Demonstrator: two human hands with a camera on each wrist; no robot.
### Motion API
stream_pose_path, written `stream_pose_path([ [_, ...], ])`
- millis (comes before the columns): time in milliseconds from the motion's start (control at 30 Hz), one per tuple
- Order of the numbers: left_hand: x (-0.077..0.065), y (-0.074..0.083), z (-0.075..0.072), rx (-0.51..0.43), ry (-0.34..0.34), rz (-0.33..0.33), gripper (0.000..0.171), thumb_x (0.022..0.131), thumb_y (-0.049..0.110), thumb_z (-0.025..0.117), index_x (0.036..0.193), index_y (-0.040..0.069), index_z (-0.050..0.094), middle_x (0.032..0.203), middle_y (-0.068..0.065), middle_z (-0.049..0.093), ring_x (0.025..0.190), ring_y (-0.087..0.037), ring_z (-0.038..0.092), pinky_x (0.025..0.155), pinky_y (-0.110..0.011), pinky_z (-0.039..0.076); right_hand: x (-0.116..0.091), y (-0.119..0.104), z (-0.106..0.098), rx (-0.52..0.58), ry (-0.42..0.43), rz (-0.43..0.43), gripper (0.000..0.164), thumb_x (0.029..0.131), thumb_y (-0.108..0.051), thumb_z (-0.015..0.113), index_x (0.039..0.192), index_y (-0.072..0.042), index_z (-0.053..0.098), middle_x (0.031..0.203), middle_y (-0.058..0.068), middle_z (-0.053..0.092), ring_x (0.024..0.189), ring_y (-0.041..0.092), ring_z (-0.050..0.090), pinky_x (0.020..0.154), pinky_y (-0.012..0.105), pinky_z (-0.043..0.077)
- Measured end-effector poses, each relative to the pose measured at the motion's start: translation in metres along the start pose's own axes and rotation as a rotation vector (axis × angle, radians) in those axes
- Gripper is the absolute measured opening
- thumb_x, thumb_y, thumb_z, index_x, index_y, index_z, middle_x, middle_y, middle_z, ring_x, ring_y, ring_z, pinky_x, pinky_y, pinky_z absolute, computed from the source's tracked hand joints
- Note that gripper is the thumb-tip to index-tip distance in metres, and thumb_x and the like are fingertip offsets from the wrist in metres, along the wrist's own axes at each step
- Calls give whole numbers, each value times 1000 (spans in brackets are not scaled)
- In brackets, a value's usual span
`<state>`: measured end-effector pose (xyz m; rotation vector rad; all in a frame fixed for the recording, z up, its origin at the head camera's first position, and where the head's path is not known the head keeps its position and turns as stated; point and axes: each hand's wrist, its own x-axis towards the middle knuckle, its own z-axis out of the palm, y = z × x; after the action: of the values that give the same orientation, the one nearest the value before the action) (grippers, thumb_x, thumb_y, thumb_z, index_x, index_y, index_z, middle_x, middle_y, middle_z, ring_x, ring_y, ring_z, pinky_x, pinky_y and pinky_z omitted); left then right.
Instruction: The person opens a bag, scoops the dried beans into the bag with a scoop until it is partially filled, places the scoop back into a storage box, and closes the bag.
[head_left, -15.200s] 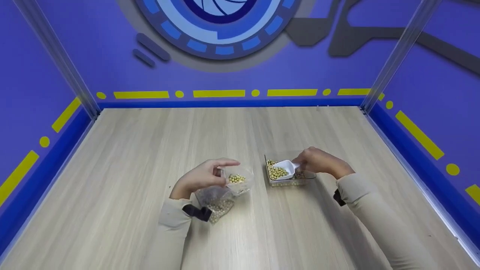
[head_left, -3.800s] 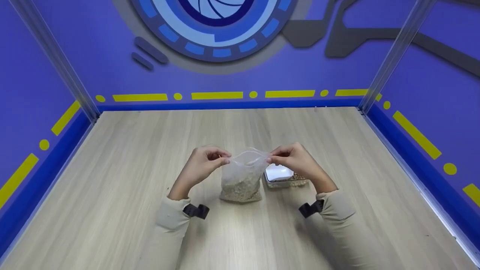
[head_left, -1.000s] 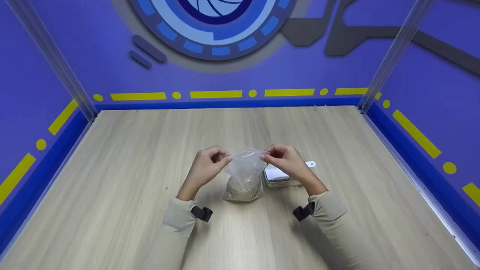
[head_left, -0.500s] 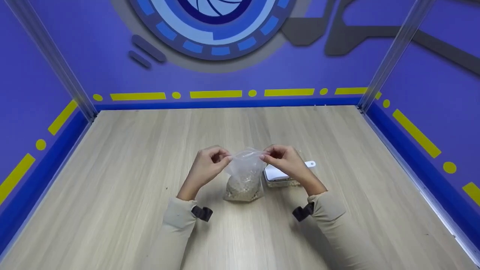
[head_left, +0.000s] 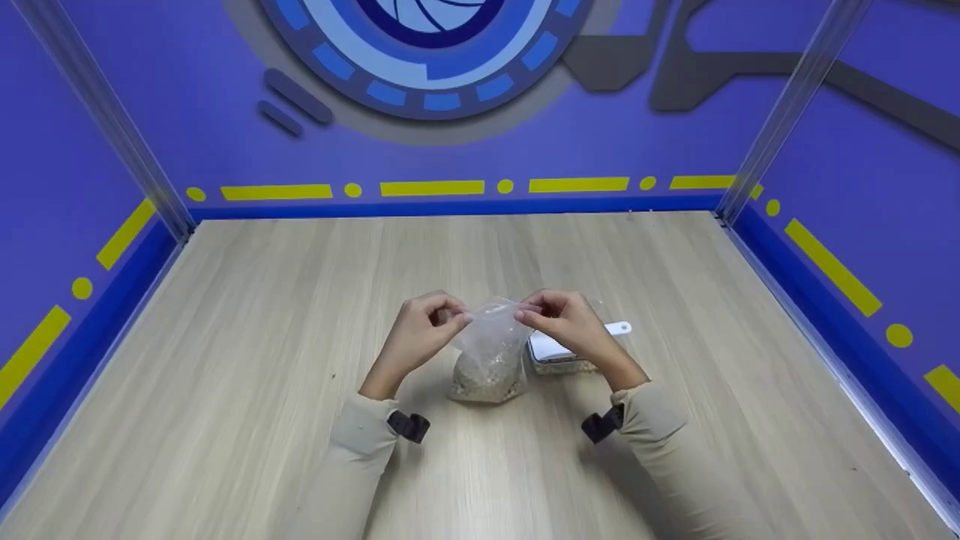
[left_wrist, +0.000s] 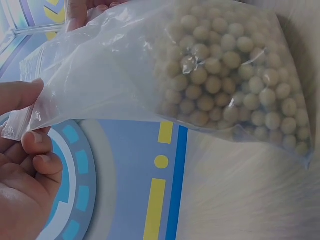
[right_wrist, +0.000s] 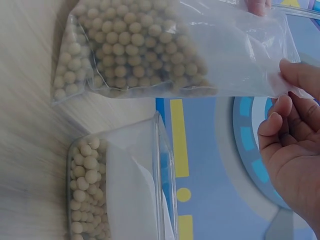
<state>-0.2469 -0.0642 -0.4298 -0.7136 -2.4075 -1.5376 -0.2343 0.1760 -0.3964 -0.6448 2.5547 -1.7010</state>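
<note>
A clear zip-lock bag (head_left: 491,367) stands upright on the table, its lower half full of round beige beans (left_wrist: 220,70). My left hand (head_left: 420,337) pinches the bag's left top corner between thumb and forefinger. The opposite top corner is pinched by my right hand (head_left: 574,322). Between them the bag's mouth is drawn nearly flat, and the upper film hangs slack above the beans. In the right wrist view the thumb of the right hand (right_wrist: 295,155) lies along the zip strip.
Just right of the bag is a clear plastic box (head_left: 555,367) with more beans (right_wrist: 87,175) in it. A white scoop (head_left: 550,345) lies in the box, handle sticking out to the right. Behind the wooden table (head_left: 375,255) rises a blue printed wall (head_left: 450,161).
Earlier my right hand held the scoop in the box while my left held the bag. Then both hands pinched the gaping mouth; since then they have drawn slightly closer and the mouth has narrowed.
</note>
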Motion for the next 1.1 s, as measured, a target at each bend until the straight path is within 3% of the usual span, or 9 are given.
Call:
stream_pose_path([
  [300, 0, -1, 1, 5, 20, 27, 5, 87, 10, 69, 83, 7, 71, 65, 4, 53, 57, -8, 42, 55, -20, 35, -2, -3, 2, -21, 40, -53, 12, 87, 0, 65, 87, 12, 67, 73, 1, 57, 62, 4, 43, 55, 16, 35],
  [700, 2, 1, 4, 1, -25, 19, 5, 88, 14, 67, 88, 10, 71, 69, 3, 51, 58, -8, 36, 57, -21, 32, 0, -5, 1, -28, -60, -38, 16, 89, -3, 64, 96, 10, 68, 77, 0, 58, 65, 3, 46, 58, 16, 40],
  [1100, 2, 1, 5, 44, -1, 20, 6, 87, 11, 68, 84, 8, 72, 74, 1, 62, 62, -10, 42, 58, -22, 34, 2, -10, 10, -86, -1, -128, 12, 86, 0, 66, 87, 12, 68, 79, 20, 65, 64, 2, 45, 58, 15, 38],
])
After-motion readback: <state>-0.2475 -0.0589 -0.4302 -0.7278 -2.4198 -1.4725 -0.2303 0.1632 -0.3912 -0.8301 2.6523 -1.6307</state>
